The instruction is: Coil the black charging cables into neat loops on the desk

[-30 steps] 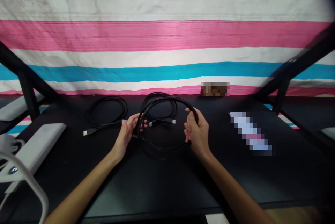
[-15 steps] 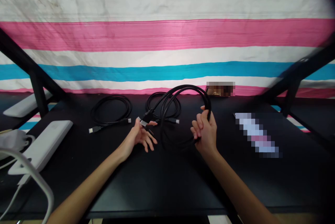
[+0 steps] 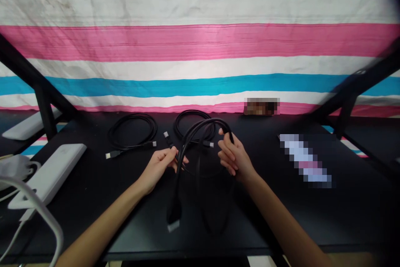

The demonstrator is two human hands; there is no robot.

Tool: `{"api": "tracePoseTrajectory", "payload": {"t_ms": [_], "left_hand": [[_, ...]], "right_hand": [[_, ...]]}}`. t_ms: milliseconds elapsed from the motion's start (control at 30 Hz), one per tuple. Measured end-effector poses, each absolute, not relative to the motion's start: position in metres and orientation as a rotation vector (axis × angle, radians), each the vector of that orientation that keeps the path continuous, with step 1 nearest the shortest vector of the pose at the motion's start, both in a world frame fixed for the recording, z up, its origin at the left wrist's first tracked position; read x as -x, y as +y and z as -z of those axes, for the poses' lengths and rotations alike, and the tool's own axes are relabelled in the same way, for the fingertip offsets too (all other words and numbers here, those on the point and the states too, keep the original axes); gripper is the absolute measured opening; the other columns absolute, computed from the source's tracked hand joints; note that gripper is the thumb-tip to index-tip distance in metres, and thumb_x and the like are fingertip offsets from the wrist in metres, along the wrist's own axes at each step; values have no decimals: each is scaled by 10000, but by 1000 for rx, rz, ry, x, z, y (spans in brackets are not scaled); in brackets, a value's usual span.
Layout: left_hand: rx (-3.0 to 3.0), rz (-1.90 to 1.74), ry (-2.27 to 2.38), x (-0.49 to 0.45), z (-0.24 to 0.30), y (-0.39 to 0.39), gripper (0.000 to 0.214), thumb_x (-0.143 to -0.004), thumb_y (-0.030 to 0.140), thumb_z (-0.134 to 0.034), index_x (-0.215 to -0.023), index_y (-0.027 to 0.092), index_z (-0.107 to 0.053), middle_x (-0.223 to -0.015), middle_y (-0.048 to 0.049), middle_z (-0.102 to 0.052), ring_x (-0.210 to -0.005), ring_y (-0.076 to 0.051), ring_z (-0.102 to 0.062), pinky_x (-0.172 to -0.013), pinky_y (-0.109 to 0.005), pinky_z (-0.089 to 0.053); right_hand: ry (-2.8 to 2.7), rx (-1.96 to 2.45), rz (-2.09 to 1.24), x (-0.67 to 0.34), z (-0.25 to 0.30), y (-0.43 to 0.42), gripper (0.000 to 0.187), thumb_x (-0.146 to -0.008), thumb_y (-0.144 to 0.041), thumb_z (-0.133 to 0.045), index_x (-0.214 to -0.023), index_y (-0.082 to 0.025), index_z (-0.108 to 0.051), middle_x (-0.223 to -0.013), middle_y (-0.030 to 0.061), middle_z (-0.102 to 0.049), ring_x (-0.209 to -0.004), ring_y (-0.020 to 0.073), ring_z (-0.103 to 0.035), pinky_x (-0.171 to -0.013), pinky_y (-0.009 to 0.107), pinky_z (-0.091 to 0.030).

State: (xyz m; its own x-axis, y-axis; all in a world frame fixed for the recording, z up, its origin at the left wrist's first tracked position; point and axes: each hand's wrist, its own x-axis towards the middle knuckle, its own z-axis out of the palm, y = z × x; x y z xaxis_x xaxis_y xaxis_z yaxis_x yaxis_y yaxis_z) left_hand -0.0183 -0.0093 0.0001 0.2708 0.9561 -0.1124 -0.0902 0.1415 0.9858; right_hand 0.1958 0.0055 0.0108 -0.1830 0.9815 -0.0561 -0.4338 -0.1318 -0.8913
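Holding a black cable (image 3: 176,187) above the black tabletop (image 3: 312,217), both hands keep a closed grip on it: the left hand (image 3: 162,163) pinches its strands and the right hand (image 3: 235,158) clasps the top of the loop. Its plug (image 3: 173,222) dangles near the tabletop's front edge. A coiled cable (image 3: 133,131) and a second coil (image 3: 192,112) lie behind, with a white power strip (image 3: 46,173) far left.

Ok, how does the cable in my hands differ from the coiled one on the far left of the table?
The held cable is raised off the table, arched between the left hand and right hand; the left coil lies flat, untouched. The held cable hangs loose, one plug dangling toward the near edge; the left coil is a tidy ring. Both are black.
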Motion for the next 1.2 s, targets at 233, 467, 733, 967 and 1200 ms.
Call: {"api": "tracePoseTrajectory", "payload": {"t_ms": [233, 467, 733, 967, 1200], "left_hand": [[-982, -770, 669, 17, 10, -11, 399, -876, 499, -442, -894, 135, -605, -759, -124, -713, -781, -233, -673, -733, -340, -486], [-884, -742, 673, 21, 11, -8, 519, -867, 526, -411, -1120, 109, -588, -958, -174, -695, -897, -273, -657, -764, -371, -486], [-819, -899, 962, 26, -7, -3, 625, -839, 557, -320, -953, 69, -693, -846, -152, -721, -765, -264, -668, -740, -362, -473], [-746, -1006, 1088, 33, -3, 1, 530, -793, 518, -407, -785, 82, -707, -639, -109, -711, -632, -220, -652, -671, -317, -477], [-719, -1068, 1125, 33, -9, 1, 499, -791, 524, -463, -803, 80, -689, -710, -114, -725, -697, -208, -670, -746, -300, -489]], "right_hand": [[-1092, 958, -1638, -198, -8, 6, 276, -817, -448, -595, -952, -209, -572, -382, -144, -308, -260, 25, -152, -212, 90, -210], [-1078, 989, -1625, -197, -6, 6, 310, -818, -431, -603, -1016, -193, -599, -390, -142, -279, -274, 25, -145, -221, 91, -199], [-908, 869, -1686, -198, -9, 6, 291, -801, -434, -620, -991, -216, -590, -406, -140, -285, -304, 29, -76, -226, 91, -140], [-829, 795, -1771, -200, -7, 8, 302, -792, -443, -634, -1001, -231, -587, -409, -142, -284, -301, 29, -49, -219, 88, -136], [-865, 795, -1882, -201, -8, 6, 278, -811, -423, -621, -1001, -220, -605, -400, -144, -297, -297, 23, -38, -225, 87, -127]]}}
